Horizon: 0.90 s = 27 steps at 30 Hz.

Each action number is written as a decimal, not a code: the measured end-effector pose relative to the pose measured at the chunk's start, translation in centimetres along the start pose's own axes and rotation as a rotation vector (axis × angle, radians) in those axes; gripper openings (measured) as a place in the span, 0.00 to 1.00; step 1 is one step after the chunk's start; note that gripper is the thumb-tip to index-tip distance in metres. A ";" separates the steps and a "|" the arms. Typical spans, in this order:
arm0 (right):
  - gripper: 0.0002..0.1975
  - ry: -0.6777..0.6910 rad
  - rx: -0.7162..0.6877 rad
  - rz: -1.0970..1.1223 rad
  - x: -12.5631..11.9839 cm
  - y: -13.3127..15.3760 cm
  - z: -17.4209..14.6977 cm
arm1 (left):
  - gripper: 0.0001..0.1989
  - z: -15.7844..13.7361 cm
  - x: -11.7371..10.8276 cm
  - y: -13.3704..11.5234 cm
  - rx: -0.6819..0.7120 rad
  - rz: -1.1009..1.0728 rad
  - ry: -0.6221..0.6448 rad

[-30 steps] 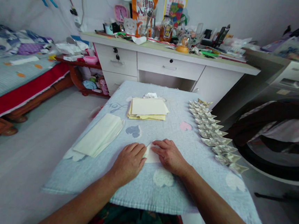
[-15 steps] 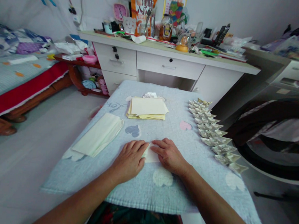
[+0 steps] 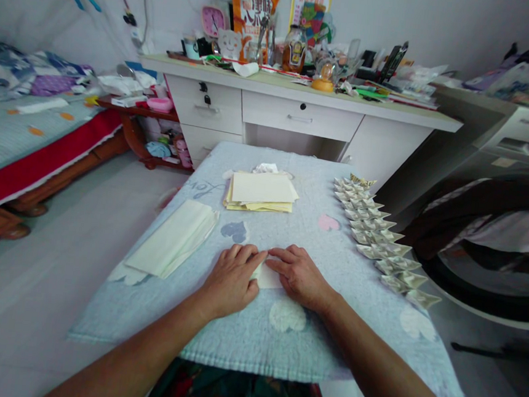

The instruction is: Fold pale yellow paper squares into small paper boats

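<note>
A small cream piece of folded paper [image 3: 269, 277] lies on the cloth in front of me, partly covered by both hands. My left hand [image 3: 234, 280] grips its left side, with the forefinger at the top of the fold and the thumb lower at the edge. My right hand [image 3: 301, 276] holds the upper right part, fingers bent and pressed down on it. The fingertips of the two hands nearly meet at the top. Left of them is a pale green stack of paper [image 3: 173, 237]. Beyond the hands sits a pile of cream sheets [image 3: 263, 189].
Rows of folded paper boats [image 3: 372, 233] run down the table's right side. A blue patterned cloth [image 3: 261, 346] covers the table. Behind stands a white desk [image 3: 300, 106] crowded with items. A bed [image 3: 43, 136] is at left, a washing machine [image 3: 504, 151] at right.
My left hand has shifted slightly, its forefinger sliding up and right towards the top of the fold. The right hand stays almost in place on the paper.
</note>
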State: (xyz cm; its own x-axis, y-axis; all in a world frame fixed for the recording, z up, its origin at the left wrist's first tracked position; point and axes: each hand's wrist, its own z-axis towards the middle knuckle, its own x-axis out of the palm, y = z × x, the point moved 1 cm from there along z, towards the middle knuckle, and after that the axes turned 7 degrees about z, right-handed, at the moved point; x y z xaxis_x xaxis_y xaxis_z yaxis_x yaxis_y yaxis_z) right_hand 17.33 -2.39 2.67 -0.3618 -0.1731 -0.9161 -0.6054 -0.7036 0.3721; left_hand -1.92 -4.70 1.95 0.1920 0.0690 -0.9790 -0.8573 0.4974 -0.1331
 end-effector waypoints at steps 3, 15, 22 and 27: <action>0.22 0.001 -0.001 0.005 0.0 0.0 0.0 | 0.29 0.1 -0.1 0.0 0.012 0.001 -0.005; 0.19 -0.008 -0.006 -0.010 0.5 -0.5 -0.1 | 0.19 -1.0 -0.5 0.5 0.093 0.062 -0.008; 0.18 -0.005 -0.007 -0.009 0.1 -0.3 0.0 | 0.16 -2.8 0.1 1.1 0.125 0.116 -0.024; 0.18 0.004 -0.015 -0.004 0.0 -0.3 0.0 | 0.15 -3.9 -0.1 1.2 0.126 0.111 -0.043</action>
State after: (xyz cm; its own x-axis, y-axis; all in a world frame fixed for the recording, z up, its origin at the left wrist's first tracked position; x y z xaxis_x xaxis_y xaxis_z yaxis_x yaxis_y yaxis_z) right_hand 17.54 -2.16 2.51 -0.3567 -0.1733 -0.9180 -0.5963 -0.7142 0.3666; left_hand -4.87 -7.47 1.32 0.1220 0.1651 -0.9787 -0.8084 0.5886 -0.0015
